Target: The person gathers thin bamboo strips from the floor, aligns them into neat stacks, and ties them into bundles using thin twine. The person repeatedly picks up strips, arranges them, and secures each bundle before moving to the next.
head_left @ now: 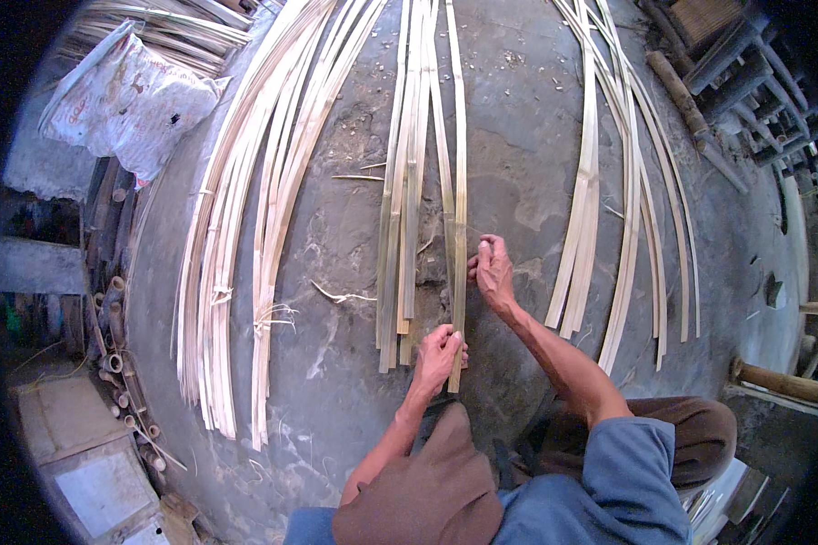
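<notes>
A long, narrow bamboo strip (460, 263) runs away from me along the floor, its near part greenish and raised toward my knees. My left hand (439, 356) is wrapped around it close to its near end. Just right of the strip, my right hand (491, 272) has its fingers pinched together. A fine, hair-thin line shows between those fingertips and the strip's edge, too small to name. To the left of the held strip lies a loose group of bamboo strips (393, 245), their near ends almost reaching my left hand.
Tied bundles of pale bamboo strips (236, 227) spread across the floor on the left. More strips (586, 200) lie at right. A white printed sack (127, 100) sits far left above cut bamboo poles (111, 363). Dark wooden pieces (745, 82) are stacked far right.
</notes>
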`<act>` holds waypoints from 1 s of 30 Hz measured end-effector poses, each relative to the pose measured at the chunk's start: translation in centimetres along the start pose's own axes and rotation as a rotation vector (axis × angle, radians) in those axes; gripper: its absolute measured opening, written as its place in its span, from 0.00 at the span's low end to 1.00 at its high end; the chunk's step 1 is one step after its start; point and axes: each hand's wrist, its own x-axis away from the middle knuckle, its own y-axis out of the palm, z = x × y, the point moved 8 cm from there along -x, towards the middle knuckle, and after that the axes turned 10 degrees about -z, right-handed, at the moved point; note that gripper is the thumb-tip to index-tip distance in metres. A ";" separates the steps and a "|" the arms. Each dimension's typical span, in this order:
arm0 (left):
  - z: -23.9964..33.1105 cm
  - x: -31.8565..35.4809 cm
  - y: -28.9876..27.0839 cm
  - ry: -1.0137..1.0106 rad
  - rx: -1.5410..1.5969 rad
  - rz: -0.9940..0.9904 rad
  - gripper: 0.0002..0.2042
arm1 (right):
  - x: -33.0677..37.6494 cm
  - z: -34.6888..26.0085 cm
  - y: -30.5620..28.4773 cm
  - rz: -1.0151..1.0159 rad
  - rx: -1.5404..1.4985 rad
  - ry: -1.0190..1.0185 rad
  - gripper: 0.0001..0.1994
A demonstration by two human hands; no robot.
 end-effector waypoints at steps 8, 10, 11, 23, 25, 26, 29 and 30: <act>1.9 0.7 0.6 0.129 -0.249 0.108 0.10 | -0.5 -6.0 -0.5 0.095 0.558 -0.273 0.34; 2.6 1.3 1.0 0.150 -0.316 0.165 0.10 | -1.0 -6.6 0.4 -0.019 0.573 -0.304 0.30; 2.7 1.5 1.2 0.163 -0.349 0.186 0.09 | -1.3 -6.9 1.0 -0.078 0.580 -0.320 0.29; 1.9 3.5 0.8 0.209 -0.330 0.222 0.08 | -7.8 -8.7 -7.3 0.240 0.600 -0.584 0.17; 1.1 4.0 -0.1 0.189 -0.298 0.241 0.08 | -8.3 -9.3 -10.2 0.336 0.594 -0.405 0.15; 0.9 4.1 -0.5 0.182 -0.279 0.255 0.08 | -8.1 -9.6 -10.9 0.288 0.586 -0.299 0.14; 1.2 3.5 -0.4 0.184 -0.258 0.240 0.09 | -6.3 -8.8 -8.8 0.108 0.575 -0.382 0.14; 1.4 3.1 -0.3 0.186 -0.257 0.234 0.09 | -5.3 -8.2 -6.9 0.032 0.569 -0.478 0.15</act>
